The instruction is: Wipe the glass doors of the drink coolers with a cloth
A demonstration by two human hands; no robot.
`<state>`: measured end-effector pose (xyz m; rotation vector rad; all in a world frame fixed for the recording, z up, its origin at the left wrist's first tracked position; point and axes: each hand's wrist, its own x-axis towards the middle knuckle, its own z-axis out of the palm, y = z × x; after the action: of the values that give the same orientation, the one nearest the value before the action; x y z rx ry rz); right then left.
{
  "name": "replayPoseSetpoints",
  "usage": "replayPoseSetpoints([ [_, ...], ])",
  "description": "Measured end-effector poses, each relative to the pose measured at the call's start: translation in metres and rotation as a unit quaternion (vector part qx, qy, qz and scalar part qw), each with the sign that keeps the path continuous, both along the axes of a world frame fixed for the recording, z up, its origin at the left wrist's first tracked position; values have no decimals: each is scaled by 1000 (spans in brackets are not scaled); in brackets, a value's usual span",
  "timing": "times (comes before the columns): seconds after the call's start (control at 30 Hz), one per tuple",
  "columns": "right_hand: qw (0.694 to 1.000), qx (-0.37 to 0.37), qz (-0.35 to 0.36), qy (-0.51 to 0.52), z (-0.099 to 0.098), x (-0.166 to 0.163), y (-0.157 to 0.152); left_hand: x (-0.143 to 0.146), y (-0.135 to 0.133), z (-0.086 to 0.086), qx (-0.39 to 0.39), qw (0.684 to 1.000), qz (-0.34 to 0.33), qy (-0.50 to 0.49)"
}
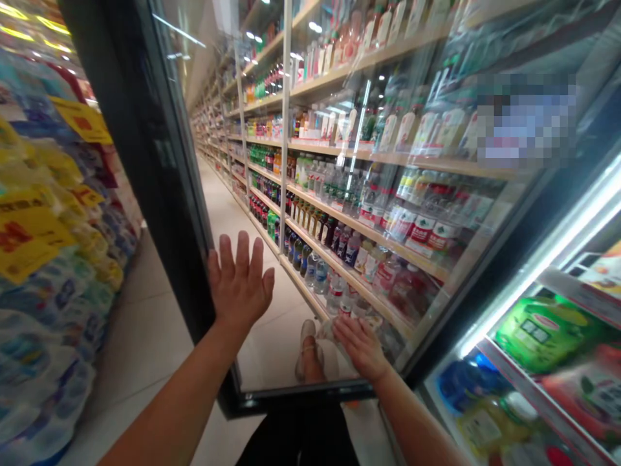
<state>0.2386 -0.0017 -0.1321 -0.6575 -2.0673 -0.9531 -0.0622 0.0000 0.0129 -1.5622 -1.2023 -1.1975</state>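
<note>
A glass door with a black frame stands swung out in front of me. My left hand lies on the glass with its fingers spread, beside the left frame bar. Lower and to the right, my right hand has its fingers stretched out against the glass, just above the bottom bar. Neither hand holds anything. Light-coloured shoes show in or through the pane between the hands; which of the two I cannot tell.
Shelves of bottled drinks appear in the glass. To the right is a lit cooler shelf with a green pack and bottles. Stacked wrapped bottles with yellow signs line the left side, blurred. Pale floor tiles lie between.
</note>
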Motion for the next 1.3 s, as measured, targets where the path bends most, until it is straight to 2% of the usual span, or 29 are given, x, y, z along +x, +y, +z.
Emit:
replayPoseSetpoints([
  [0.07, 996, 28, -42, 74, 39, 10, 12, -2, 2, -3, -17, 999, -7, -27],
  [0.13, 974, 66, -83, 201, 78, 18, 26, -4, 4, -6, -24, 999, -8, -37],
  [0.17, 959, 74, -95, 256, 90, 21, 30, -5, 4, -7, -22, 999, -7, -29],
  [0.23, 941, 62, -99, 317, 94, 22, 33, -6, 3, -8, -19, 1000, -5, 3],
  [0.27, 940, 49, -96, 325, 86, 20, 31, -5, 1, -8, -18, 1000, -3, 21],
  [0.4, 958, -36, -70, 276, 33, -2, 11, -2, -4, -4, -13, 999, 2, 49],
  [0.47, 964, -74, -58, 248, 31, -19, 4, -1, -5, -3, -28, 999, -6, 30],
  [0.53, 966, -72, -56, 242, 58, -38, 3, -2, -5, -3, -46, 999, -15, 14],
  [0.67, 966, -1, -82, 247, 151, -80, 11, -4, -4, -3, -22, 999, -13, 35],
  [0.73, 966, 11, -92, 242, 179, -99, 13, -3, -5, -1, -7, 999, -3, 49],
  [0.8, 967, 11, -94, 237, 179, -114, 11, -2, -6, 0, 8, 998, 7, 61],
  [0.93, 979, 17, -62, 194, 134, -135, 4, -1, -7, 3, 27, 997, 12, 73],
  [1.0, 984, 17, -47, 168, 125, -139, 2, -1, -7, 4, 31, 996, 15, 77],
  [1.07, 989, 9, -41, 144, 141, -139, 3, -1, -7, 4, 34, 996, 19, 78],
  [1.13, 990, 6, -48, 133, 176, -132, 5, -1, -7, 4, 29, 997, 18, 74],
  [1.2, 985, 17, -73, 157, 213, -119, 9, -1, -8, 4, 16, 997, 16, 71],
  [1.23, 980, 26, -88, 178, 225, -110, 12, -1, -8, 4, 13, 997, 14, 71],
  [1.27, 973, 33, -102, 202, 231, -101, 14, -1, -8, 4, 12, 997, 12, 72],
  [1.3, 967, 38, -115, 225, 228, -91, 17, 0, -9, 3, 15, 997, 11, 72],
])
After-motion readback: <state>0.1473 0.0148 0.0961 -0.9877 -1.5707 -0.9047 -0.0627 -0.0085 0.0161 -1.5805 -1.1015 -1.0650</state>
